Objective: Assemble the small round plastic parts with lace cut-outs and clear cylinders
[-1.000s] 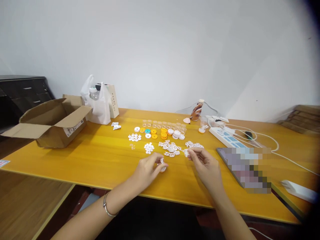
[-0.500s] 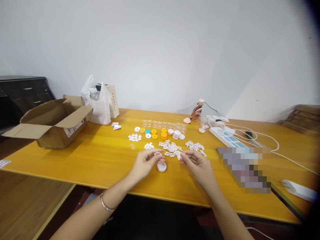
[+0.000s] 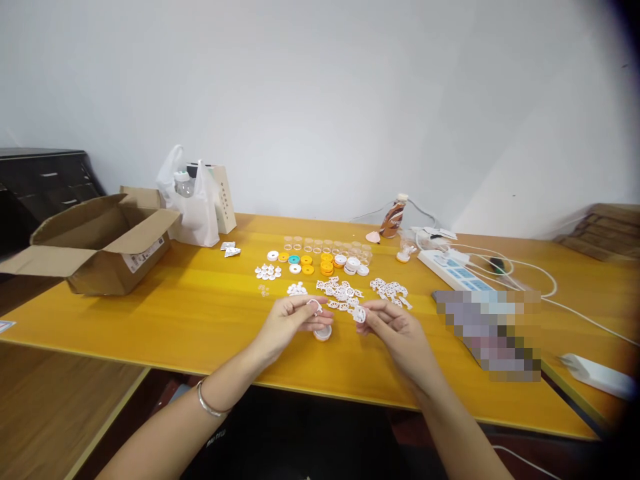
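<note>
Between thumb and fingers my left hand point(image 3: 287, 325) pinches a small white ring-shaped plastic part point(image 3: 315, 305). My right hand point(image 3: 395, 331) is closed on a white round plastic part point(image 3: 359, 314), held level with the other one and apart from it. Just below my left fingertips a round white-topped piece with an orange base point(image 3: 323, 333) rests on the table. Beyond the hands lies a pile of white openwork plastic parts point(image 3: 340, 291), with a second such pile point(image 3: 389, 290) to its right. Small white caps point(image 3: 297, 288) sit beyond my left hand.
Orange, white and teal discs point(image 3: 307, 269) and clear cups point(image 3: 318, 246) stand in rows farther back. An open cardboard box point(image 3: 100, 267) and a plastic bag point(image 3: 197, 220) are at left. A bottle point(image 3: 394, 217), power strip point(image 3: 453, 270) and cables are at right.
My right hand has turned and lifted its white part slightly, so its round face shows more. The ring in my left hand is tilted more upright. The view has shifted a little.
</note>
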The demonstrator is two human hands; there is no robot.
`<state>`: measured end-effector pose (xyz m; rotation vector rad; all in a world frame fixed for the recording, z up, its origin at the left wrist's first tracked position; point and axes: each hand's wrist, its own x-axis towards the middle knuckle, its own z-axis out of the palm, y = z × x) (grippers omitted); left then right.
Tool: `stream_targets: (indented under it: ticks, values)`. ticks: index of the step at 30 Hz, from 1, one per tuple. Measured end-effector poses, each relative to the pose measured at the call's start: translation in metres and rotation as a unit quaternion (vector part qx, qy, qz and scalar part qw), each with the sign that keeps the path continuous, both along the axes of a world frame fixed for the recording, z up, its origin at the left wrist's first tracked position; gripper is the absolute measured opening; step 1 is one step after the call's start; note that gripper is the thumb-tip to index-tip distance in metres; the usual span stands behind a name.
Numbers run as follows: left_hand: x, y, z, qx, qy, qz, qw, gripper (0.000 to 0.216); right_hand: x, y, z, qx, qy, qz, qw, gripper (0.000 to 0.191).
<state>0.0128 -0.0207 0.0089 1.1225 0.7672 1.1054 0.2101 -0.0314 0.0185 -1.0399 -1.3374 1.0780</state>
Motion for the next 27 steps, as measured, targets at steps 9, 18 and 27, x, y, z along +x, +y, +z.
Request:
stream_targets:
  ticks: [9, 18, 27]
  values:
    - [0.002, -0.001, 0.002, -0.002, 0.004, 0.002, 1.000, 0.036, -0.003, -0.014, 0.010, -0.067, 0.088, 0.060, 0.992, 0.027]
    - [0.002, 0.000, 0.000, 0.057, 0.023, 0.006, 0.998, 0.033, -0.005, -0.019, 0.011, -0.043, 0.064, 0.057, 0.995, 0.025]
    - [0.001, 0.002, -0.004, 0.069, 0.042, 0.008, 0.997, 0.031, -0.010, -0.022, 0.009, 0.080, -0.063, -0.040, 0.994, 0.022]
